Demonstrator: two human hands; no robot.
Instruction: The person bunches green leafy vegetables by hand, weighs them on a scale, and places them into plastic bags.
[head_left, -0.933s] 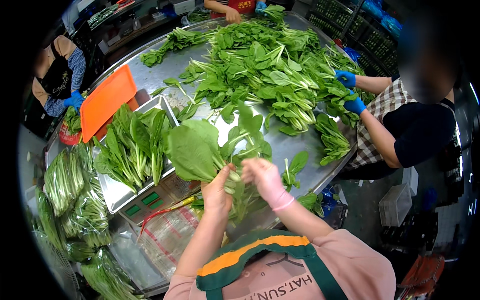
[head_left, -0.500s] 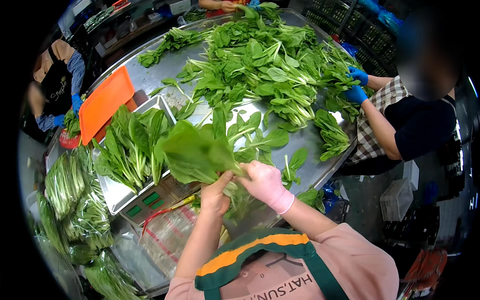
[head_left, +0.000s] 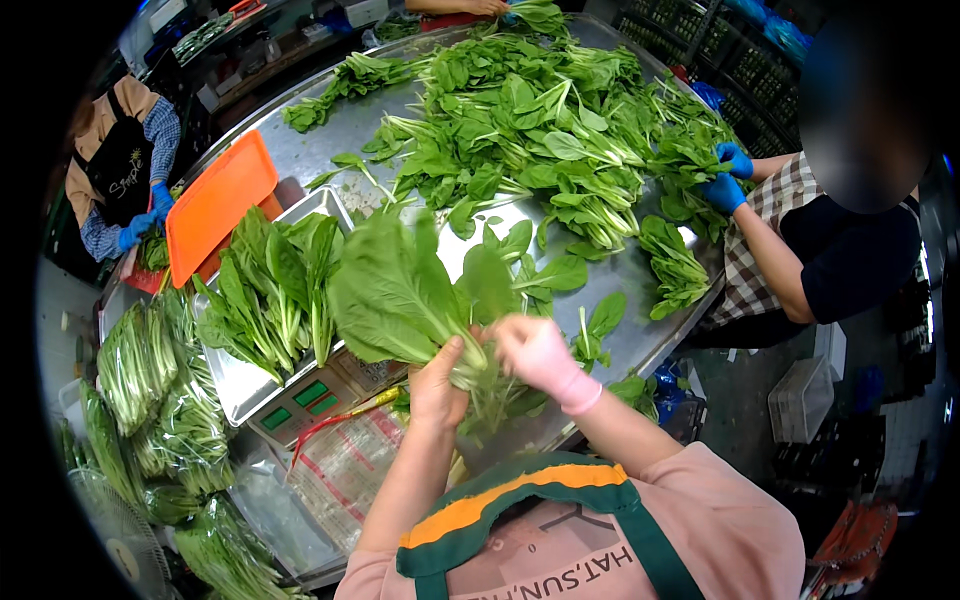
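Note:
My bare left hand (head_left: 438, 385) is closed around the stem end of a bunch of leafy greens (head_left: 390, 290), whose broad leaves fan up and away from me. Just right of those stems is my right hand (head_left: 540, 355), in a pink glove, its fingers curled and smeared by motion. A blurred green leaf (head_left: 488, 283) rises from its fingertips beside the bunch. Left of the bunch, a metal tray (head_left: 236, 385) holding upright greens (head_left: 275, 290) rests on a digital scale (head_left: 310, 400). Loose leaves (head_left: 550, 275) lie on the metal table beyond my hands.
A large heap of greens (head_left: 530, 130) covers the table's far part. An orange lid or tray (head_left: 220, 205) leans behind the scale. Bagged greens (head_left: 150, 390) are stacked at left. Blue-gloved co-workers handle greens at right (head_left: 730, 175) and left (head_left: 145, 220); another person's hands show at the far edge.
My right hand has moved a little right, away from the stems, with a blurred leaf at its fingers. The bunch in my left hand has become more upright.

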